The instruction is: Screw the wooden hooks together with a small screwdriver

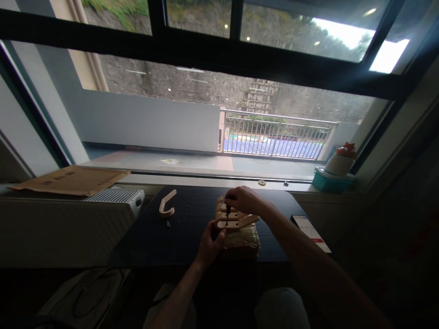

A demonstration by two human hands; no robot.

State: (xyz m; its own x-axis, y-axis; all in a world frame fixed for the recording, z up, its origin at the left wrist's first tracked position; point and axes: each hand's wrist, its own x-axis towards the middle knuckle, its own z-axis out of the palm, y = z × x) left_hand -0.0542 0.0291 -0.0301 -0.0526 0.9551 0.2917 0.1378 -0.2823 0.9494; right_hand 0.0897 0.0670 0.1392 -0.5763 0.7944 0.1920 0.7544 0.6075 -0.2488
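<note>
My right hand (245,201) is closed around the dark handle of a small screwdriver (228,211), which stands upright. Its tip meets the nearest wooden hook (245,222) near one end, where dark holes show. My left hand (210,242) grips the curved left end of that hook between thumb and fingers. More pale wooden hooks lie in a row behind it, partly hidden by my right hand. Under them sits a block-like package (242,244) with a shiny wrap. To the left, a loose wooden hook (167,198) lies on the dark table (144,237), with small screws (168,224) just below it.
A phone (311,233) lies at the table's right edge. Left of the table, a brown envelope (72,179) rests on a white radiator (68,228). On the windowsill are a teal box (332,181) with a white-and-orange bottle (341,160) and a small round object (262,182).
</note>
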